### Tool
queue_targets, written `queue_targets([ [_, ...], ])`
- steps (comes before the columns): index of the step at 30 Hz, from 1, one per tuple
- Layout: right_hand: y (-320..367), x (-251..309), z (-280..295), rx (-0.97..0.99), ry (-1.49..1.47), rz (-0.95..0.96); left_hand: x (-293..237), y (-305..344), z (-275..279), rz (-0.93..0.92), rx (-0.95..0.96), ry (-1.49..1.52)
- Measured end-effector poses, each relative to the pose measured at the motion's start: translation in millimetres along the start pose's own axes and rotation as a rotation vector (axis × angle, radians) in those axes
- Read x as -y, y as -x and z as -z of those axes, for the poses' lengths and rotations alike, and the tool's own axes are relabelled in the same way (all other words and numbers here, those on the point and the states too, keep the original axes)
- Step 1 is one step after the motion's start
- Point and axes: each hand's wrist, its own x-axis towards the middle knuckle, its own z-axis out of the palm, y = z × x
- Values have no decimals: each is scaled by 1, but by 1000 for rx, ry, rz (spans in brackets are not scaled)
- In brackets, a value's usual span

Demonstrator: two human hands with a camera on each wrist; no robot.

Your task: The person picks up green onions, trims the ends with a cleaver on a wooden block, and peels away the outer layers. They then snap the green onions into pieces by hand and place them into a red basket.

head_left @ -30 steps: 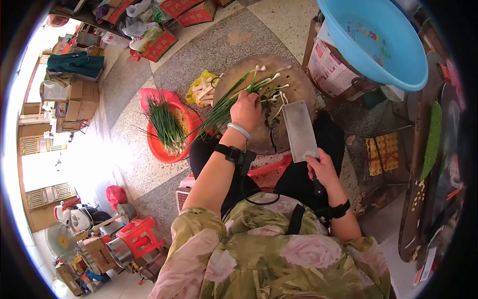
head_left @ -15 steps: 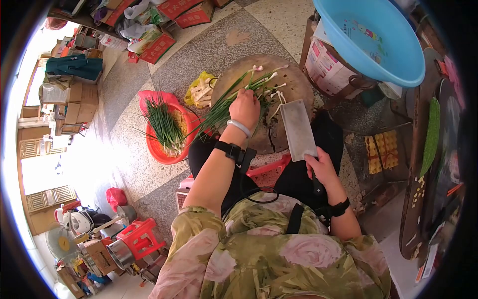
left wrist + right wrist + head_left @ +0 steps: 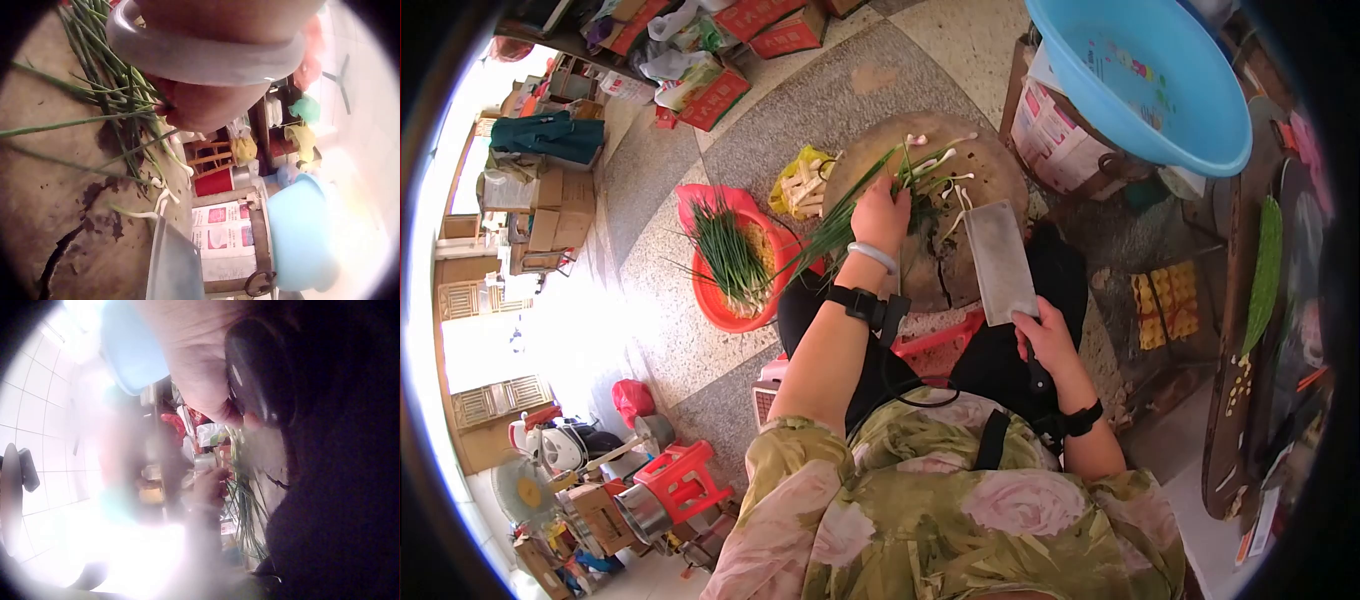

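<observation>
A round wooden chopping board (image 3: 992, 168) rests in front of my knees. A bunch of green onions (image 3: 842, 218) lies across it, white ends toward the far right. My left hand (image 3: 882, 213) lies on the bunch with fingers curled over the stalks, a pale bracelet (image 3: 874, 256) on the wrist. In the left wrist view the green onions (image 3: 119, 94) spread over the board (image 3: 50, 206) under that hand. My right hand (image 3: 1045, 342) grips the black handle (image 3: 259, 369) of a cleaver (image 3: 1000, 262), whose flat blade hovers over the board's near right edge.
A red basket (image 3: 712, 300) holding more green onions stands left of the board. A yellow bag (image 3: 800, 180) lies beyond it. A blue basin (image 3: 1145, 80) sits on a stand at the far right. Boxes, a red stool (image 3: 685, 475) and pots crowd the floor at left.
My left hand has slid slightly left along the bunch, shifting the onion stalks a little. The cleaver and my right hand stay almost still.
</observation>
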Motion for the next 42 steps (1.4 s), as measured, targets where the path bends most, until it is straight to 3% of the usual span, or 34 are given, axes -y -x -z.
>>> queue_targets([
  [9, -43, 23, 25, -188, 240, 178, -5, -3, 4, 62, -26, 73],
  [18, -100, 41, 27, -112, 461, 151, -25, -3, 36, 112, -3, 156],
  [21, -117, 38, 29, -83, 656, 160, -27, -2, 38, 91, 8, 127],
  [23, -123, 38, 26, -158, 1062, 393, -22, -3, 33, 102, 0, 123],
  [24, -125, 39, 27, -157, 1062, 394, -19, -3, 31, 114, -5, 121],
  [26, -115, 57, 15, -162, 1232, 164, -19, -3, 32, 109, -11, 121],
  [34, -102, 72, 1, -166, 1456, 168, -16, 1, 40, 107, -42, 249],
  [38, -99, 77, 0, -164, 1513, 185, -17, 9, 48, 191, 49, 480],
  [42, -92, 87, -4, -191, 1398, 164, -10, 17, 44, 215, 87, 648],
])
